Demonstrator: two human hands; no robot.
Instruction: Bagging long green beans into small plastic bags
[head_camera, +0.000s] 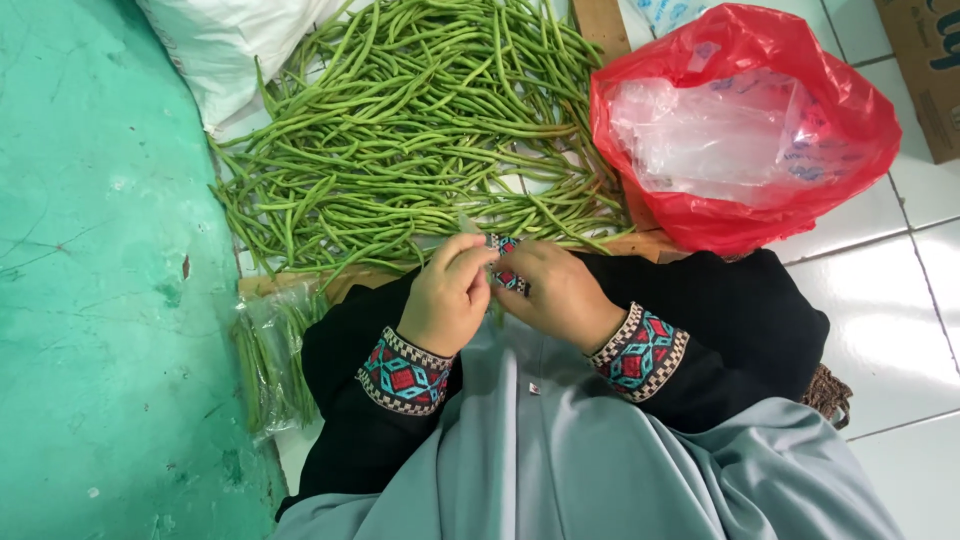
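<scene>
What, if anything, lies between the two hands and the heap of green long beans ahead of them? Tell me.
Nothing visible does. The left hand and right hand meet close together at the near edge of the long beans. The red plastic bag sits off to the right, clear of that gap.

You are viewing an evenly, brightly lit scene. Soft glare is showing on the white floor tiles (900, 330) right of the red plastic bag (745, 140). Shadows are staying faint. Focus is holding sharp throughout, with slight stretching toward the edges.
</scene>
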